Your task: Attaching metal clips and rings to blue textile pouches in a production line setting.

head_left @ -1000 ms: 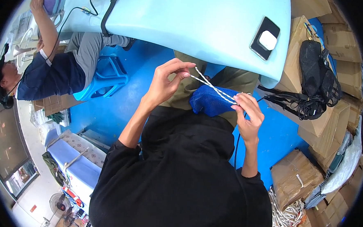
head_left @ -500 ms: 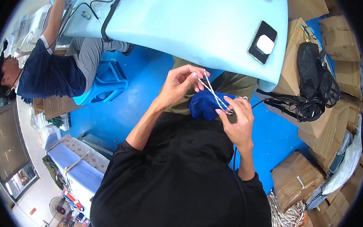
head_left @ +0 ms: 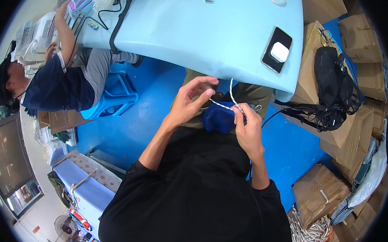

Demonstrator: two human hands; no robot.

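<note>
Left hand (head_left: 190, 101) pinches one end of the white cord (head_left: 224, 106); right hand (head_left: 247, 128), at its 4 o'clock, is closed on the other end over the blue pouch (head_left: 218, 118) in the lap. Cord work appears midway, unfinished.

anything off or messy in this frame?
Nothing damaged or spilled. Left hand and right hand pinch a white cord over a blue pouch. Only oddity: the phone sits near the table edge.
</note>
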